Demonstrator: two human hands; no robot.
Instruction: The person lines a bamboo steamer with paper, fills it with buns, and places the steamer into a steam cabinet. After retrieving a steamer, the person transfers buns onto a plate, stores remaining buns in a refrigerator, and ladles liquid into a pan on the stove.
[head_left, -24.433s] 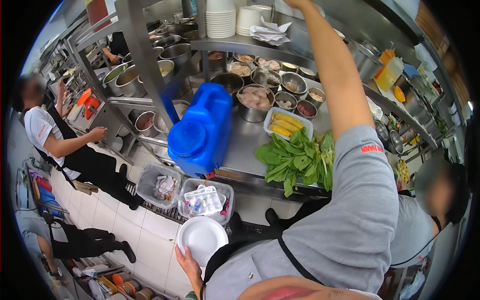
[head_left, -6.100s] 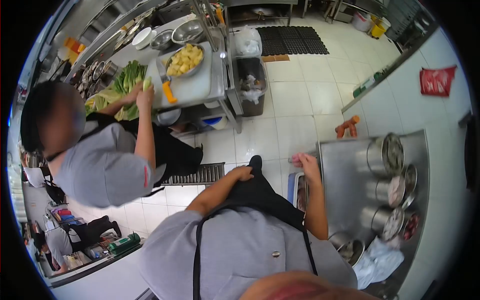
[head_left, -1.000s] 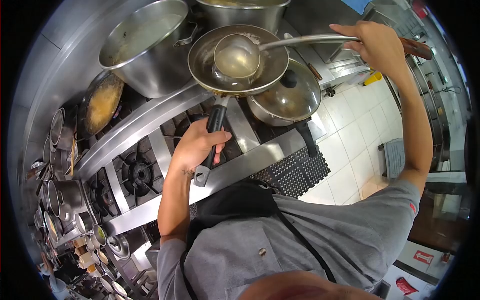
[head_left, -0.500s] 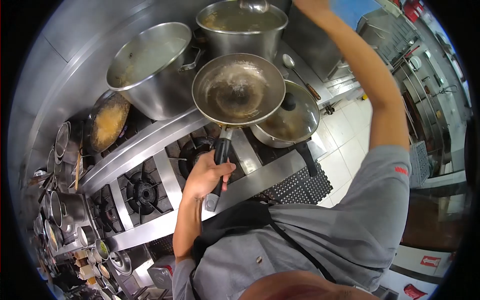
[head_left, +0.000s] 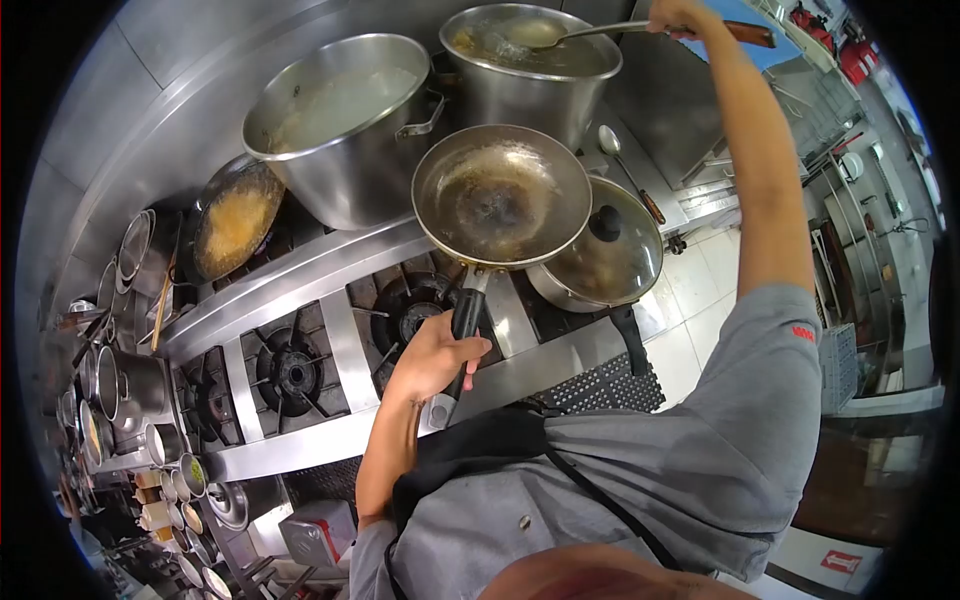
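My left hand (head_left: 432, 358) is wrapped round the black handle of a frying pan (head_left: 500, 195), held above the stove in front of the stockpots. A little liquid or grease glistens on the pan's browned inside. Up at the top edge, my right hand (head_left: 684, 18) grips a ladle (head_left: 640, 28) partway along its handle, whose wooden end points right. The ladle's bowl dips into the cloudy liquid of the rear stockpot (head_left: 535, 95). Below and right of the frying pan sits a pan with a glass lid (head_left: 605, 250), partly hidden by it.
Left of the ladled pot stands another large stockpot (head_left: 340, 180). A wok with orange-yellow contents (head_left: 235, 225) rests further left. Burners (head_left: 290, 370) line the stove front. A spoon (head_left: 630, 170) lies at the right. Small containers (head_left: 190, 475) crowd the lower left.
The ladle's bowl now shows in the rear pot, and my right hand has come lower and right with its handle visible. The view has shifted; my left hand still holds the frying pan.
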